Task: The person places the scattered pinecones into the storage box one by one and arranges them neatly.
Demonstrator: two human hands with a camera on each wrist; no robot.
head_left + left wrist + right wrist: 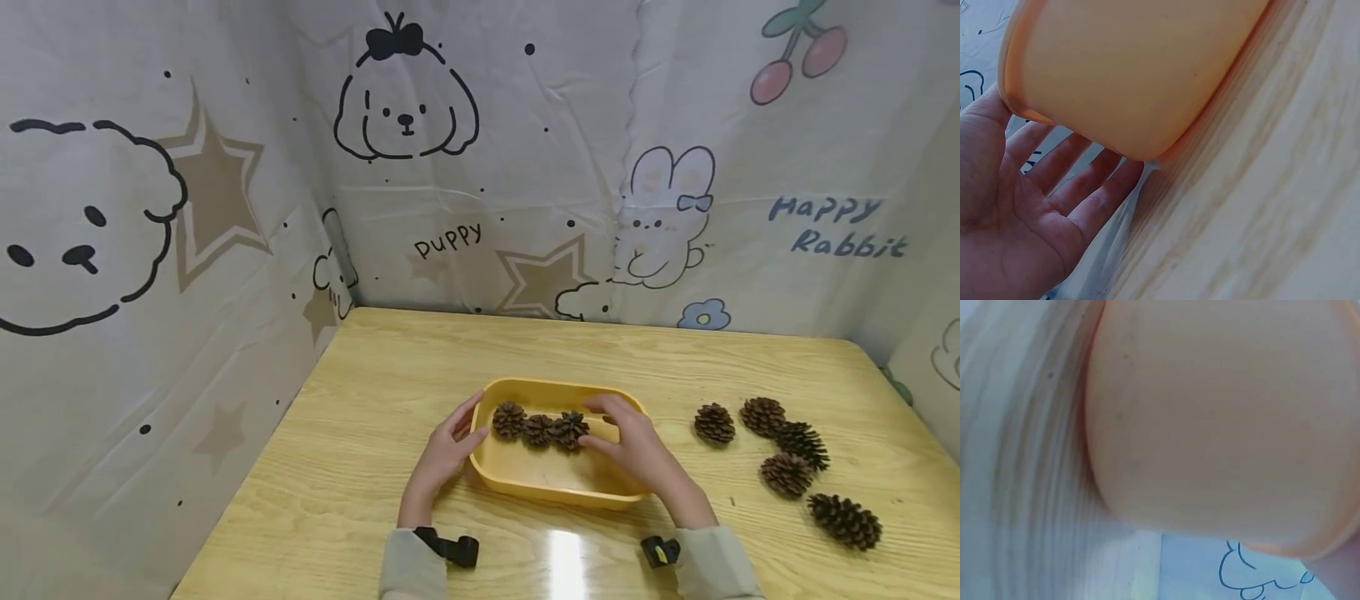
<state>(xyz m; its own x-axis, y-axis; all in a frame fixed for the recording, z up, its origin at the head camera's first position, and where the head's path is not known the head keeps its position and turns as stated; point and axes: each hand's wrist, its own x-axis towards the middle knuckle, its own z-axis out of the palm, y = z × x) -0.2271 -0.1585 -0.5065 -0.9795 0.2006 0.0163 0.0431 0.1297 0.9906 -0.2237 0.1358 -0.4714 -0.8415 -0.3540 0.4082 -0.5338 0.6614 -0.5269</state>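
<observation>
A yellow plastic bin sits on the wooden table with three brown pine cones in a row inside: a left one, a middle one and a right one. My left hand holds the bin's left end, thumb over the rim and fingers along the outside wall, as the left wrist view also shows. Reaching over the right end, my right hand has thumb and fingers spread apart, their tips right at the right cone's edge. In the right wrist view the bin's outer wall hides nearly all of that hand.
Several loose pine cones lie on the table to the right of the bin, the closest beside its right end and the farthest nearer the front. Printed cloth hangs behind the table and along its sides.
</observation>
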